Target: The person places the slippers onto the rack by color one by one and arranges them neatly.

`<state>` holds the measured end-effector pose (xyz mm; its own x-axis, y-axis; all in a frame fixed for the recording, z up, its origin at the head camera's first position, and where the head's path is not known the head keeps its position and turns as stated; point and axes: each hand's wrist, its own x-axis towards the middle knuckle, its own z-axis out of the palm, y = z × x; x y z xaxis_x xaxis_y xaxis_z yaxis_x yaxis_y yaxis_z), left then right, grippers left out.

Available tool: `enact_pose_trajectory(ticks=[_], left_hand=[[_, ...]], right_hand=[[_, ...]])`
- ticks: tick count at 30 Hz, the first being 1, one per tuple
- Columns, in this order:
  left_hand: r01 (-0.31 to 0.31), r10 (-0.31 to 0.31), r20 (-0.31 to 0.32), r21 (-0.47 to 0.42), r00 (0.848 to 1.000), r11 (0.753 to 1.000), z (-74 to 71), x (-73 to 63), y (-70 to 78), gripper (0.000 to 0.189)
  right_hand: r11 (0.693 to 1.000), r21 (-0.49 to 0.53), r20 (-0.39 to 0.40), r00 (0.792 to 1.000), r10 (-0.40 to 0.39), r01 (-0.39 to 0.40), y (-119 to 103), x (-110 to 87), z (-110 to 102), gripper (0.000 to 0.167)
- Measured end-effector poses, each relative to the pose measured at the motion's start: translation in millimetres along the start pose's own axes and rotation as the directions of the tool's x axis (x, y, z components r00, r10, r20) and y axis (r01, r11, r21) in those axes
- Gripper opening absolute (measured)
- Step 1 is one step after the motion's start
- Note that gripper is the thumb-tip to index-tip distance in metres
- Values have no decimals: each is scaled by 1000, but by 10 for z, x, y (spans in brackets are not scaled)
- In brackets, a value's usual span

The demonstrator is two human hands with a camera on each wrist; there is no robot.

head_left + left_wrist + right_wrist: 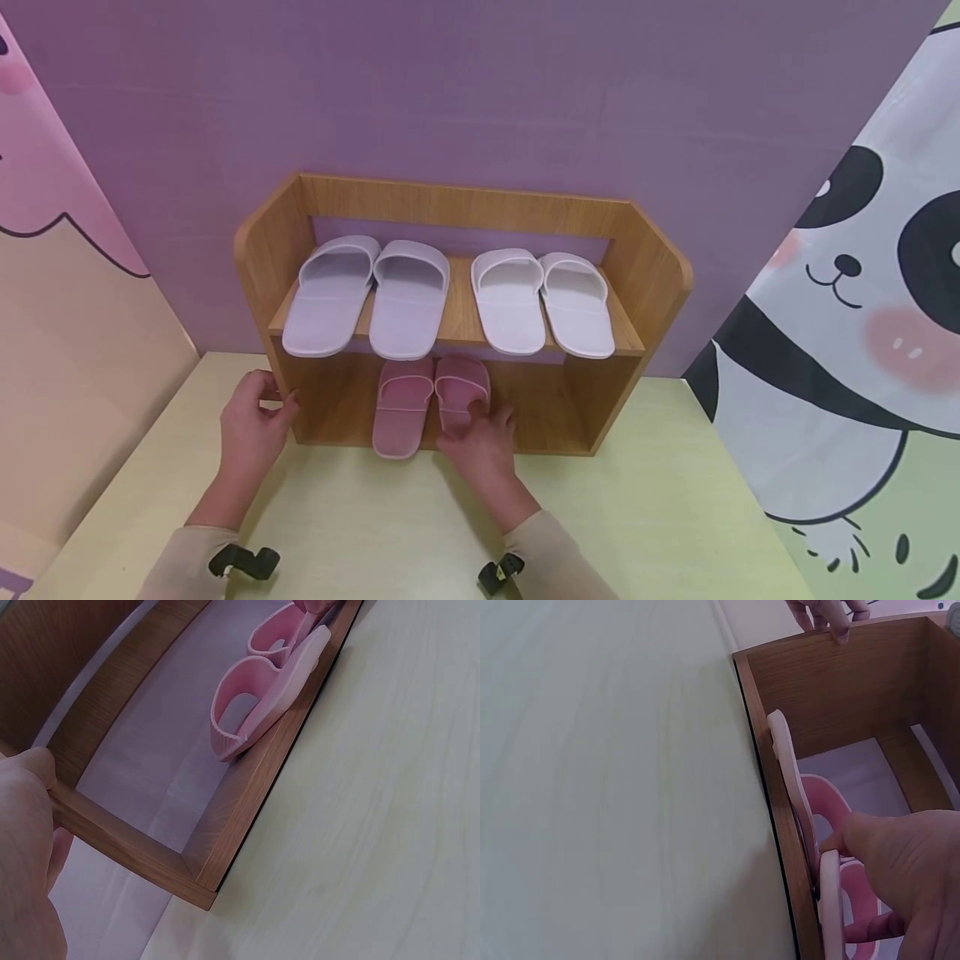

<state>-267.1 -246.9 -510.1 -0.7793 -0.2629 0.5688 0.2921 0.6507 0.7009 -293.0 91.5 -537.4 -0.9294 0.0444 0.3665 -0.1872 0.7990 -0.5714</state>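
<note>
A two-tier wooden shoe rack (457,208) stands on the pale table. My left hand (251,425) grips its left side panel (120,838), thumb on the inner face and fingers round the outside. On the lower shelf lies a pair of pink slippers, toes to the back. My right hand (483,446) holds the right pink slipper (459,379) by its heel end, thumb on one edge and fingers on the other. Beside it the left pink slipper (400,417) reaches out to the shelf's front edge; in the right wrist view my thumb comes between the two.
On the upper shelf sit a pale lilac pair of slippers (408,312) at left and a white pair (512,312) at right. A purple wall (465,92) rises behind the rack. A panda-printed panel (840,333) stands at right; a pink and beige panel (67,333) at left.
</note>
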Motion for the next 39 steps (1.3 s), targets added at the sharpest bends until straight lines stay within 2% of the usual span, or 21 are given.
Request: enact_pose_trajectory(ticks=[7, 15, 19, 28, 34, 37, 39], left_hand=[[-4, 4, -6, 0, 1000, 1000, -10, -16, -14, 25], [20, -20, 5, 13, 1000, 1000, -25, -21, -11, 25], [17, -17, 4, 11, 1000, 1000, -26, -19, -11, 25], [11, -11, 0, 7, 1000, 1000, -23, -27, -15, 25], [17, -17, 1, 9, 1000, 1000, -32, -21, -8, 24], [29, -29, 8, 5, 1000, 1000, -36, -21, 0, 24], [36, -36, 25, 9, 999, 999, -54, -19, 14, 24]], right_hand=[[989, -107, -61, 992, -106, 99, 43, -47, 110, 68], [986, -160, 28, 999, -45, 49, -67, -68, 54, 79], [980, -187, 29, 998, -56, 61, -70, -76, 55, 81], [979, -173, -2, 994, -107, 105, -53, -109, 56, 81], [981, -182, 78, 995, -58, 71, -54, -96, 2, 88], [989, -141, 123, 992, -32, 49, -52, -103, -80, 90], [993, -101, 128, 991, -47, 60, -35, -122, -169, 84]])
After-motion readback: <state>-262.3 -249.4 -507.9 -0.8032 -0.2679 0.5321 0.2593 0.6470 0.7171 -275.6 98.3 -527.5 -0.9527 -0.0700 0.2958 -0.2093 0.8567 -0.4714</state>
